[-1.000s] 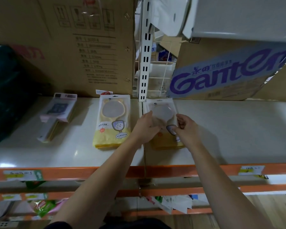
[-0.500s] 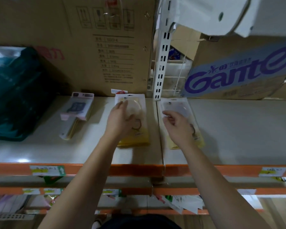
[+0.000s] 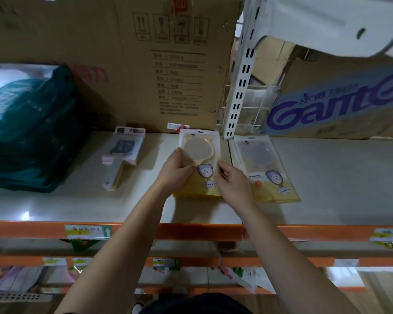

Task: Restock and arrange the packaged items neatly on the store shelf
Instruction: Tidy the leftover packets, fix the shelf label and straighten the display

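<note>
Now both hands, left (image 3: 176,171) and right (image 3: 233,184), grip the yellow mirror pack (image 3: 200,152) by its edges.

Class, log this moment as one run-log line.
step: straightening | left hand: on left mirror pack | right hand: same pack | right mirror pack: untouched | shelf

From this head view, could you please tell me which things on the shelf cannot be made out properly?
- Left mirror pack: its lower half is hidden by the left hand and right hand.
- Small print on the right mirror pack: too small to read.
- Price tag: writing blurred.
- Green bundle: cut off by the left edge.
- Carton logo: cut off by the right edge.
</note>
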Demonstrator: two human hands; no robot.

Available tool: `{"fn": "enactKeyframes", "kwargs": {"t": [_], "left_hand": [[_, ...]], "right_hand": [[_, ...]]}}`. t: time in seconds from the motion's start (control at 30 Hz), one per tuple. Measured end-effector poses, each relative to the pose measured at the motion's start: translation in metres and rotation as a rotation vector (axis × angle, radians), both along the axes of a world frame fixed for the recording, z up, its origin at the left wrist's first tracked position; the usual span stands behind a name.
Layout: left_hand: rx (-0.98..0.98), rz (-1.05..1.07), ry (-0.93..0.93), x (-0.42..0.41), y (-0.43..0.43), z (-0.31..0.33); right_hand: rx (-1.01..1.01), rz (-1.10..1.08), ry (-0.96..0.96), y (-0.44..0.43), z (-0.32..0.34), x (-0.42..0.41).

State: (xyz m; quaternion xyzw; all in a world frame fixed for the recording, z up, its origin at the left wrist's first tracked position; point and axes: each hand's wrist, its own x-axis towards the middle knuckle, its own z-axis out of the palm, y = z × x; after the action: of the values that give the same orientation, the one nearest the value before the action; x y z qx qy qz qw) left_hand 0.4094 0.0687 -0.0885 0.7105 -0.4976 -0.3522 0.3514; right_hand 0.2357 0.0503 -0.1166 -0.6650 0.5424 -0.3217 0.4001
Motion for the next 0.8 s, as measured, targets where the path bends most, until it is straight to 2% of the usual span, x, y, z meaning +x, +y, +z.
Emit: {"fn": "enactKeyframes", "kwargs": {"t": [0.23,0.33,0.43,0.53,0.7,0.8], "left_hand": [[-0.020,-0.070,-0.119,-0.007,0.000,-0.002],[-0.002,-0.068,-0.211,0.004,0.006,0.002],[-0.123,0.039,-0.327,0.034,0.021,0.012],[-0.245,0.143,-0.421,0.072,0.035,0.019],[-0.247,0.313,-0.312,0.136,0.049,0.017],[-0.140,0.331,-0.092,0.164,0.052,0.012]], "right_hand": [[0.008,-0.007,0.019,0.002,0.006,0.000],[-0.109,-0.010,0.059,0.007,0.011,0.000],[-0.238,0.000,0.078,0.005,0.024,0.012],[-0.203,0.075,-0.043,0.006,0.032,0.044],[-0.154,0.142,-0.100,0.012,0.025,0.106],[-0.104,0.171,-0.065,0.012,0.018,0.142]]}}
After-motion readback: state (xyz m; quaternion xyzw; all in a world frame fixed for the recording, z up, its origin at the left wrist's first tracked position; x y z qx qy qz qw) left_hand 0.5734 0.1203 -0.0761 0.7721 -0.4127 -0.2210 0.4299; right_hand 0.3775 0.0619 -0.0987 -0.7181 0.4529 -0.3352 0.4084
